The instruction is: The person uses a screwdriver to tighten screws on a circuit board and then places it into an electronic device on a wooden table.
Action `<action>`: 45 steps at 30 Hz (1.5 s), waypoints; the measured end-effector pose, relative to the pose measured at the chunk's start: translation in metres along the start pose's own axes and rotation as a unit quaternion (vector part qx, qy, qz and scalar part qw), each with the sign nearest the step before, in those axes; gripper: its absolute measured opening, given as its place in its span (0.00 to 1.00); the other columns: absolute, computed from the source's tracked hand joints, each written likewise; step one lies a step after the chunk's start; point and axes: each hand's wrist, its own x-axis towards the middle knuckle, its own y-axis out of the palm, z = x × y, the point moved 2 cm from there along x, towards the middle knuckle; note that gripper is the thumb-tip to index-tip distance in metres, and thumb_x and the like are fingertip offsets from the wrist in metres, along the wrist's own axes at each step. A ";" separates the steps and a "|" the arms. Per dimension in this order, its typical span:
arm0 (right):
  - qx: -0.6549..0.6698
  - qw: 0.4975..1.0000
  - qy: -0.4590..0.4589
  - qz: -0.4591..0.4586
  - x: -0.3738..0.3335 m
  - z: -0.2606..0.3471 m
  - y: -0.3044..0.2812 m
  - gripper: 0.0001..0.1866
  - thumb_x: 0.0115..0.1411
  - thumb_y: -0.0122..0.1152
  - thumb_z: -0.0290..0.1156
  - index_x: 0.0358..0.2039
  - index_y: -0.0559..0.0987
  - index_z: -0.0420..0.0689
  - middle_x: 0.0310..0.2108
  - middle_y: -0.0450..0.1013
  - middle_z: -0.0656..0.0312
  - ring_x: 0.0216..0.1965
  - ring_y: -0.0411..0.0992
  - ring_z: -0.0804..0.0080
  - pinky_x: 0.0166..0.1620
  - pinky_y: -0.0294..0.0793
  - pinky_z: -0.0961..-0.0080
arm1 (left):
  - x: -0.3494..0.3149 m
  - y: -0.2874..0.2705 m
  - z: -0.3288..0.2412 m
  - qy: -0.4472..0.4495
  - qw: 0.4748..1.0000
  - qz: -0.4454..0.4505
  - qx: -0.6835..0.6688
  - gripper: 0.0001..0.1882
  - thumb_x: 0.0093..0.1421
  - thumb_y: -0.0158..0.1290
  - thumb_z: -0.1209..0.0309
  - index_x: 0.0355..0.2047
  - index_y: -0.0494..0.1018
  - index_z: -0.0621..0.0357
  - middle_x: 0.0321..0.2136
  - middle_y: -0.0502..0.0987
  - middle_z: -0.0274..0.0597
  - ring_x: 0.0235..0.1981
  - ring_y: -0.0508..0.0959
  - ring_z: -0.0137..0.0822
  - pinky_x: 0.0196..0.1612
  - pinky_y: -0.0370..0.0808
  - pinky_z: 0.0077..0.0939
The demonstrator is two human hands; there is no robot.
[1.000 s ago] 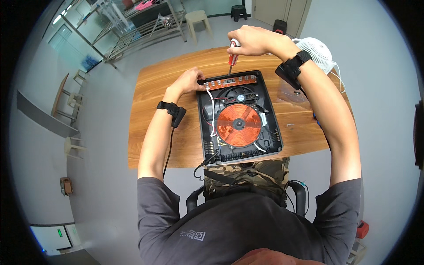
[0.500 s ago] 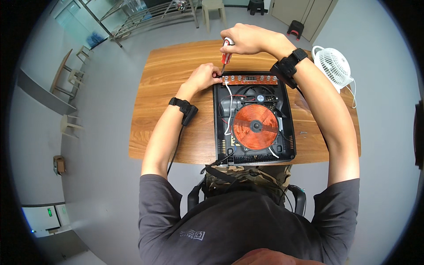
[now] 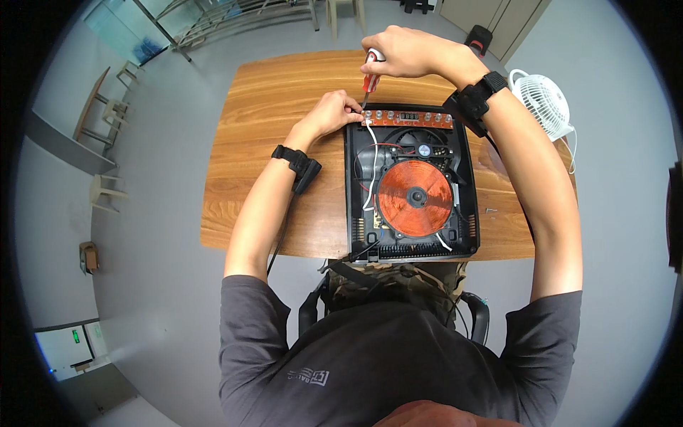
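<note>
Head view, right hand: the right hand (image 3: 402, 51) is closed around the red and white handle of a screwdriver (image 3: 369, 72), held upright with the tip pointing down at the far left end of the circuit strip (image 3: 407, 118).
Head view, left hand: the left hand (image 3: 331, 112) is curled, fingertips pressed at the far left corner of the cooker, just beside the screwdriver tip; whether it pinches anything cannot be told.
Head view, wrists: each forearm carries a black strap band.
Head view, work item: an opened induction cooker (image 3: 411, 183), black housing with the top plate off, lies on the counter (image 3: 270, 107) at its near right part, close to the person's body.
Head view, interior: a round copper coil (image 3: 415, 198) sits at centre, a small black fan (image 3: 424, 150) behind it, white and red wires run along the left side, and the orange circuit strip lines the far edge.
Head view, surroundings: a white desk fan (image 3: 543, 103) stands at the counter's right end.
</note>
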 end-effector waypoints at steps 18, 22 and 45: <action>-0.005 1.000 -0.017 -0.012 0.005 -0.007 0.012 0.25 0.66 0.60 0.52 0.38 0.81 0.37 0.29 0.79 0.45 0.34 0.79 0.44 0.40 0.77 0.55 | 0.002 -0.003 -0.005 -0.043 0.999 0.018 -0.010 0.15 0.54 0.70 0.63 0.40 0.86 0.54 0.29 0.77 0.43 0.32 0.77 0.39 0.38 0.74 0.35; -0.003 1.000 -0.015 -0.001 0.006 -0.004 0.010 0.26 0.67 0.60 0.52 0.37 0.80 0.37 0.28 0.79 0.45 0.33 0.78 0.43 0.39 0.77 0.55 | 0.002 -0.002 -0.002 -0.039 0.999 0.016 -0.007 0.14 0.54 0.70 0.63 0.40 0.86 0.53 0.29 0.77 0.42 0.32 0.76 0.39 0.38 0.74 0.34; -0.003 1.000 -0.012 0.010 0.005 -0.005 0.007 0.26 0.68 0.58 0.53 0.37 0.80 0.36 0.28 0.79 0.45 0.32 0.78 0.44 0.39 0.77 0.56 | 0.002 -0.002 -0.002 -0.043 0.999 0.022 -0.010 0.15 0.55 0.70 0.62 0.41 0.86 0.53 0.31 0.77 0.42 0.34 0.76 0.38 0.40 0.75 0.33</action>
